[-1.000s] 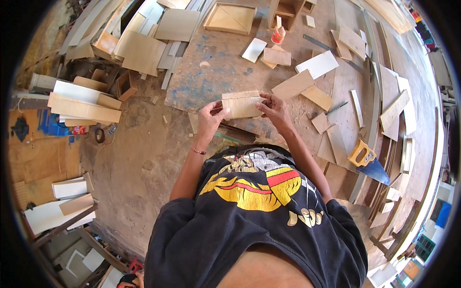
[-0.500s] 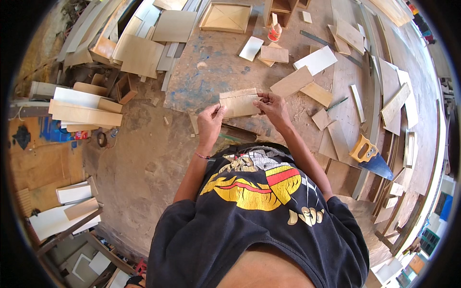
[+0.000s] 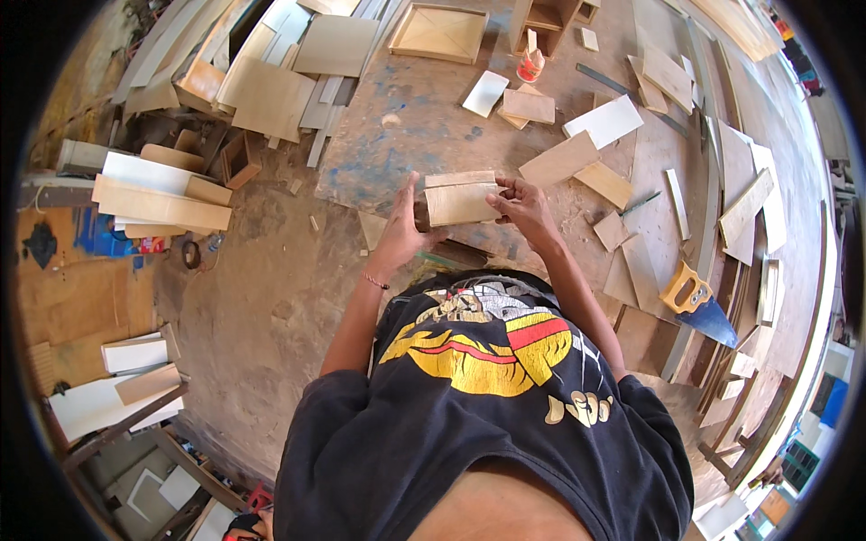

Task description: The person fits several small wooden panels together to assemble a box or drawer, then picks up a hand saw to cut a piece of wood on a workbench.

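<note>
A small light-wood piece (image 3: 460,206), with a narrow strip along its far edge, is held in front of my body above the near edge of the workbench. My right hand (image 3: 528,215) pinches its right end between thumb and fingers. Beside its left end, my left hand (image 3: 400,236) has its fingers stretched out, open; part of that hand is in shadow close to the wood. Whether any fingertip touches the underside cannot be made out.
On the bench (image 3: 361,162) lie plywood offcuts (image 3: 559,158), a white board (image 3: 603,121), a shallow wooden tray (image 3: 397,43) and a small red-and-white container (image 3: 530,67). A yellow-handled handsaw (image 3: 699,302) rests at the right. Stacked boards (image 3: 167,200) stand at the left.
My left hand has let go of the wood piece's left end, its fingers straightening. My right hand keeps its hold. The view has shifted slightly.
</note>
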A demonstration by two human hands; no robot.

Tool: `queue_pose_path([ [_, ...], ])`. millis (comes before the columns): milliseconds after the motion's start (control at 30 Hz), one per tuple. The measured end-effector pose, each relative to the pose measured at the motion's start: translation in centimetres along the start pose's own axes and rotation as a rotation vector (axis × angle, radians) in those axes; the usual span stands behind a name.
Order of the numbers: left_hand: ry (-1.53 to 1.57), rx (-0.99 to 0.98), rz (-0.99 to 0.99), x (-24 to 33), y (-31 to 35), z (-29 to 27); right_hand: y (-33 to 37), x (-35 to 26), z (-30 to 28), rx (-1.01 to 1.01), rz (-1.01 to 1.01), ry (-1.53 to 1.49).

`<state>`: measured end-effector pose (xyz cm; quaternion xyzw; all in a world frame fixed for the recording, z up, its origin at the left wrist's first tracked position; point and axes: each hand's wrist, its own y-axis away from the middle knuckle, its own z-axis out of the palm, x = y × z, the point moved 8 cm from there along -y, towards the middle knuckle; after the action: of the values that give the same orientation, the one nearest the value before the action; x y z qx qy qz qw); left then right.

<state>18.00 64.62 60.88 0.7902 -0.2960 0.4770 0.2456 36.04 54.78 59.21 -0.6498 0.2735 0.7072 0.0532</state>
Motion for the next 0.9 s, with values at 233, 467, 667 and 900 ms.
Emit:
queue_pose_path([
  [233, -0.081, -0.082, 0.143, 0.4, -1.8, -0.3, -0.9, 1.4, 0.2, -0.053, 0.086, -0.149],
  [467, 0.257, -0.222, -0.06, -1.8, -3.2, -0.5, -2.2, -2.0, 0.6, 0.012, 0.071, -0.376],
  [667, 0.46, -0.3, -0.14, -2.2, -5.0, -1.0, -5.2, -0.3, -4.5, 0.386, -0.005, -0.353],
  [900, 0.53, -0.294, -0.278, -4.1, -8.4, -3.0, -4.1, -1.8, -2.4, 0.439, -0.12, 0.17],
])
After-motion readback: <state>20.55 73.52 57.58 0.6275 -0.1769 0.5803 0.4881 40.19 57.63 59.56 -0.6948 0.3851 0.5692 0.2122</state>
